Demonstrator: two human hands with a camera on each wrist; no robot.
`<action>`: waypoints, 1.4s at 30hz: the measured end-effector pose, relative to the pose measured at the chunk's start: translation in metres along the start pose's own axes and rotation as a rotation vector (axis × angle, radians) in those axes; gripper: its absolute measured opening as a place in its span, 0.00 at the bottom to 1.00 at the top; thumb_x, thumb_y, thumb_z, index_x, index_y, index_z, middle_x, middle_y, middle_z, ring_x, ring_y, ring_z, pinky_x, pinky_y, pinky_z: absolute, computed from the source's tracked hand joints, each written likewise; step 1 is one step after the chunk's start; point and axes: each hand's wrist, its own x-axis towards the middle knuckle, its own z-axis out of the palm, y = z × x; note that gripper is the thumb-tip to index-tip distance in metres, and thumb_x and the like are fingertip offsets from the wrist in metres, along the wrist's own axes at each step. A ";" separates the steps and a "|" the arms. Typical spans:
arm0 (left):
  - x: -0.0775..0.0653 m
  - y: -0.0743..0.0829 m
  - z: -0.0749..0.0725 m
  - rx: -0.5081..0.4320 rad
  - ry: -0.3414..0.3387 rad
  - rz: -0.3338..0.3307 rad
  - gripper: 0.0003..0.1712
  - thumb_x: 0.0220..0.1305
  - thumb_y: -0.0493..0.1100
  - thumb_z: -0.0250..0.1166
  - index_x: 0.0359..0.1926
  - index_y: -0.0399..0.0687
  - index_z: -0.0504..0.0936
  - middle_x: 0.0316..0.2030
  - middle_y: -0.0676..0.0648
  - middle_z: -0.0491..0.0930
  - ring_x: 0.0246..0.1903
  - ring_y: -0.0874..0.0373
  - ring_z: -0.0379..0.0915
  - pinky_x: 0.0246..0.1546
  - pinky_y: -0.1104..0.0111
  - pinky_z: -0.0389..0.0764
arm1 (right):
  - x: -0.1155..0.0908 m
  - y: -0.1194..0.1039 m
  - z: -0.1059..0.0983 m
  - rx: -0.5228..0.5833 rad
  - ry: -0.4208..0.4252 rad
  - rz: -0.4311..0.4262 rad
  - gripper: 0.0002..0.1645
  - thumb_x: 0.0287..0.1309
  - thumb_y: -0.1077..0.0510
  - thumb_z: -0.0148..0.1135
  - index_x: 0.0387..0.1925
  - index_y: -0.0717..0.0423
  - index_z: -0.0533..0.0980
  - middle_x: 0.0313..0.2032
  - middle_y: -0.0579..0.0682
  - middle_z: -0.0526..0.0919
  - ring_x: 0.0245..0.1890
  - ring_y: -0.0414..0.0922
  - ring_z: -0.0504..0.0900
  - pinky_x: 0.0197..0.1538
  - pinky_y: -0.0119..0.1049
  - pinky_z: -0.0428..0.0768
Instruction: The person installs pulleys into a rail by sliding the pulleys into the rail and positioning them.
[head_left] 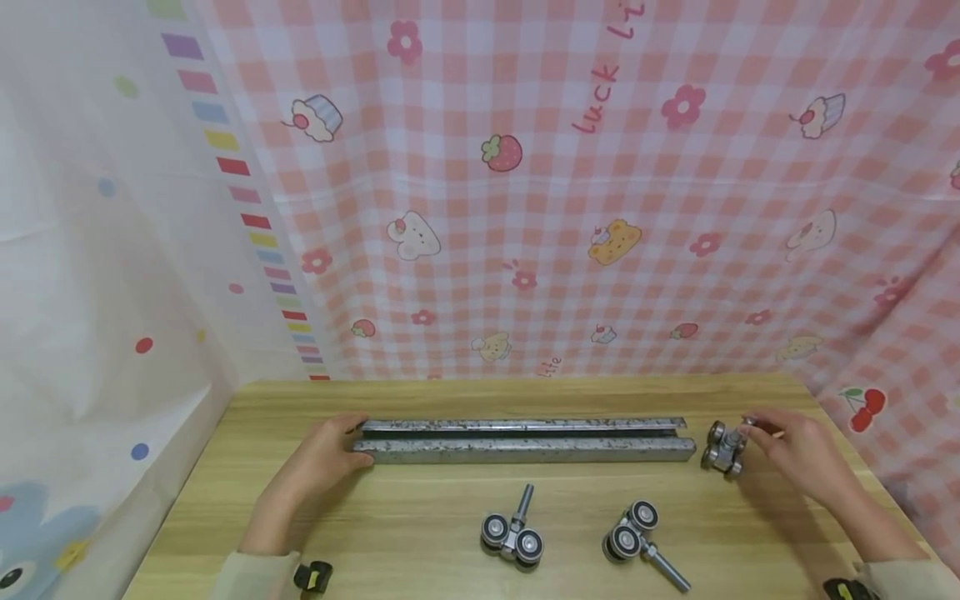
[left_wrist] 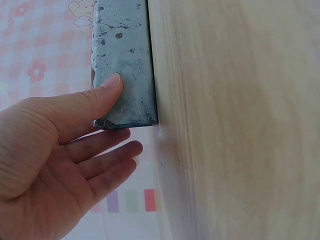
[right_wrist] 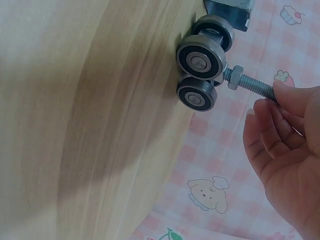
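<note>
A scuffed grey metal C-channel track (head_left: 525, 451) lies lengthwise on the wooden table, its slot facing up. At its left end my left hand (head_left: 324, 458) holds it, with the thumb on the near side wall (left_wrist: 125, 60); the index finger is partly hidden behind the track. Just beyond the right end, my right hand (head_left: 798, 450) pinches the threaded bolt (right_wrist: 257, 86) of a roller trolley (head_left: 723, 450) between thumb and fingers. The trolley's wheels (right_wrist: 200, 57) are down at the table, close to the track end but apart from it in the head view.
Two more roller trolleys lie in front of the track, one near the middle (head_left: 512, 542) and one further right (head_left: 630, 532), its bolt pointing toward the near right. A pink checked cloth (head_left: 555, 292) hangs behind the table's back edge.
</note>
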 end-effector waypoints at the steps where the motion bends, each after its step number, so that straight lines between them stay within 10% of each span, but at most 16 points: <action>1: 0.000 0.000 0.000 0.000 0.001 -0.002 0.37 0.65 0.35 0.74 0.71 0.26 0.70 0.67 0.27 0.73 0.64 0.33 0.74 0.62 0.43 0.78 | 0.001 0.001 0.000 -0.001 0.000 0.003 0.10 0.61 0.71 0.71 0.45 0.72 0.85 0.37 0.64 0.89 0.32 0.57 0.86 0.25 0.30 0.79; 17: 0.000 0.000 0.000 -0.015 -0.005 0.013 0.37 0.65 0.35 0.74 0.71 0.26 0.70 0.67 0.27 0.72 0.64 0.33 0.75 0.62 0.44 0.79 | 0.011 0.010 -0.004 -0.032 0.042 0.096 0.13 0.62 0.66 0.73 0.43 0.74 0.84 0.38 0.69 0.88 0.32 0.57 0.86 0.26 0.33 0.77; 26: 0.003 -0.001 0.000 -0.004 -0.004 0.020 0.37 0.65 0.35 0.74 0.71 0.26 0.71 0.67 0.27 0.73 0.64 0.33 0.74 0.63 0.43 0.78 | 0.013 0.015 -0.007 -0.017 0.093 0.099 0.10 0.59 0.66 0.74 0.39 0.71 0.87 0.34 0.65 0.89 0.24 0.29 0.72 0.21 0.28 0.71; 42: 0.000 -0.001 -0.001 -0.016 -0.012 0.005 0.37 0.66 0.35 0.73 0.71 0.27 0.70 0.67 0.27 0.73 0.64 0.33 0.73 0.63 0.43 0.78 | 0.010 0.015 -0.008 -0.012 0.064 0.149 0.10 0.66 0.59 0.72 0.36 0.65 0.88 0.21 0.50 0.83 0.15 0.34 0.62 0.15 0.32 0.62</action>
